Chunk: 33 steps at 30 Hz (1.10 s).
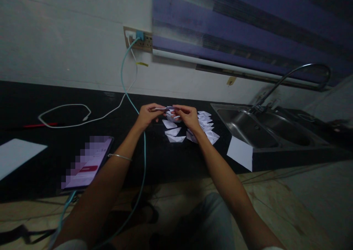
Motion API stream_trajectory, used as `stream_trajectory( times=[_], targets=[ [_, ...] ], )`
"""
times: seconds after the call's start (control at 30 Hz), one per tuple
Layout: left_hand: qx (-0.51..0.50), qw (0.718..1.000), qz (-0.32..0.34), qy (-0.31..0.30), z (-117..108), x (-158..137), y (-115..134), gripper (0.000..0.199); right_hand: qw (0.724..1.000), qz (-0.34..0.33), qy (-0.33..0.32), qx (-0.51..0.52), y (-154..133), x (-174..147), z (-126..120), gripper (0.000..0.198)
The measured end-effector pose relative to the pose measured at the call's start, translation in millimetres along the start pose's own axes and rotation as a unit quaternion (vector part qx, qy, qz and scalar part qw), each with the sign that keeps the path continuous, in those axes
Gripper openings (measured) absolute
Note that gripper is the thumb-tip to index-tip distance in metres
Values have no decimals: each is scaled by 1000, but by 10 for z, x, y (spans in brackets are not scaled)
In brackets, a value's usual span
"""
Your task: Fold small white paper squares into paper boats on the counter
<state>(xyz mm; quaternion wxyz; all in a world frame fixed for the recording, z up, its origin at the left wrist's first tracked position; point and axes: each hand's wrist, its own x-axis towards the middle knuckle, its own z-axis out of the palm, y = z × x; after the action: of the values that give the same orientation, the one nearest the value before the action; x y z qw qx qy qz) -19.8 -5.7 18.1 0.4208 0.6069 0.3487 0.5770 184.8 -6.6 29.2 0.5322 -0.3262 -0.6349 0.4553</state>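
My left hand [149, 115] and my right hand [186, 115] meet above the black counter, fingers pinching a folded piece of white paper [165, 108] between them. The paper is seen nearly edge-on, so its exact shape is unclear. Below and behind my hands lie several folded paper boats [176, 138], white and pointed at the ends. Another group of folded paper pieces [205, 121] sits in a row right of my right wrist, partly covered by my forearm.
A steel double sink [242, 126] with a curved faucet [292, 70] is at right. One white sheet [240, 152] overhangs the counter's front edge; another sheet [19, 154] lies at far left. A tablet [91, 161], a white cable [63, 105] and a teal cable [145, 154] are on the left.
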Motion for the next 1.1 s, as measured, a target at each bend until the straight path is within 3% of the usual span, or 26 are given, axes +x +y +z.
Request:
stream_trajectory(
  times=[0.13, 0.33, 0.53, 0.83, 1.1],
  targets=[
    [5, 1000, 20, 10, -5, -10, 25, 24, 1000, -16, 7, -10, -20, -4, 15, 30],
    [19, 999, 16, -21, 24, -53, 91, 42, 999, -20, 11, -27, -26, -13, 14, 30],
    [46, 999, 21, -21, 18, -76, 115, 27, 999, -29, -12, -28, -24, -26, 13, 30],
    [67, 997, 31, -27, 23, -93, 135, 37, 998, -26, -5, -55, -33, -23, -11, 30],
    [98, 994, 35, -26, -4, -81, 113, 22, 992, -52, -21, -113, 16, -17, -27, 30]
  ],
)
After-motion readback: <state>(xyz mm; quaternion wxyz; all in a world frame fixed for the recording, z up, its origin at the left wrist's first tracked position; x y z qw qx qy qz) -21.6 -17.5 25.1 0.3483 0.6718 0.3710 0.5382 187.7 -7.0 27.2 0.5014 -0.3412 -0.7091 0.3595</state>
